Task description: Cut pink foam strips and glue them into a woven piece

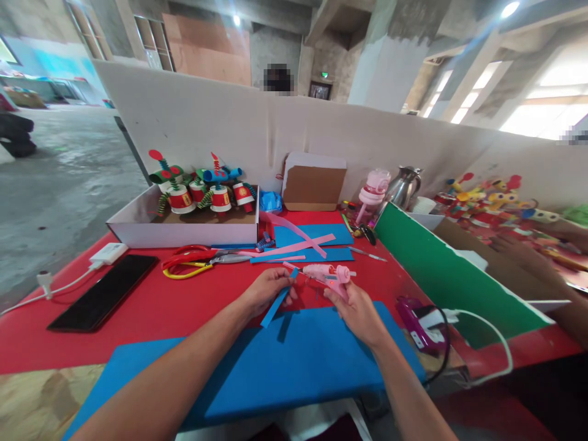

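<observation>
Between the closed fingers of my left hand (271,288) is a narrow blue paper strip (275,307), slanting down toward the table. A pink strip end shows by its upper tip, but I cannot tell whether they touch. My right hand (356,306) is wrapped round the handle of a pink hot glue gun (328,274). The gun's nozzle points left at the upper end of the blue strip. Both hands are above the near part of the table, over a large blue sheet (294,358).
Red-and-yellow-handled scissors (193,262), pink strips (298,245) and blue paper pieces (316,235) lie beyond my hands. Paper-cup figures stand in a white box (184,234) at left. A phone (103,294) lies left; a green-walled box (450,269) and purple power strip (420,324) are right.
</observation>
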Demonstrator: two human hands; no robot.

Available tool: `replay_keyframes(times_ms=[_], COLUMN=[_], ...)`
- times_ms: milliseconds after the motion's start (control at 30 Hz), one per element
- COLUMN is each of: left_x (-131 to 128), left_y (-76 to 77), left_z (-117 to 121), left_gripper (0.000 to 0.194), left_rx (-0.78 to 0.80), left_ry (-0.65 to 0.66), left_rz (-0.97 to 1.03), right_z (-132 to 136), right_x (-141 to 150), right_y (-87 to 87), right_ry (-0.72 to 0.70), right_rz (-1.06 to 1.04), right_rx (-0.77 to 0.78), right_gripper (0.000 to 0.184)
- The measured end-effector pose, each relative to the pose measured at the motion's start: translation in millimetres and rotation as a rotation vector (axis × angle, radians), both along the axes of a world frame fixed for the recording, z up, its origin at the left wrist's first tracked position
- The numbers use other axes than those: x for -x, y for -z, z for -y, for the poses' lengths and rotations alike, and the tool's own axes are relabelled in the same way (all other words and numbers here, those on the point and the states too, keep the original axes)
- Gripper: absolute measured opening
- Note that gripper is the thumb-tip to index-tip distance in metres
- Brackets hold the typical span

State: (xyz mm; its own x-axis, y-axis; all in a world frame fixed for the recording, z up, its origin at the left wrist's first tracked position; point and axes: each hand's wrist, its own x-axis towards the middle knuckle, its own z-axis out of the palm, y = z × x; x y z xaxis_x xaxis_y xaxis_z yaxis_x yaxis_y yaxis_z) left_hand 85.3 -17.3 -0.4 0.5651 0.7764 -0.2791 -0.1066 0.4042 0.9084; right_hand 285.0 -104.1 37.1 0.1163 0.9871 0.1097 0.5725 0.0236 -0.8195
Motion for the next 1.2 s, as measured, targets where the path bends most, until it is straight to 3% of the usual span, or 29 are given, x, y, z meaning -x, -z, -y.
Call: replay_keyframes(times_ms=[1200], left_x=[-0.5], left_y=[-4.8], left_z=[1.2], left_gripper=[0.017], left_rx=[-0.01], left_ry=[-0.003], left_rz=[-0.036], right_z=[-1.1], right_x=[-1.2], right_y=[3.7], right_ry=[-0.061], right_rz=[0.101], right_rx=[-0.054], right_gripper=[0.038])
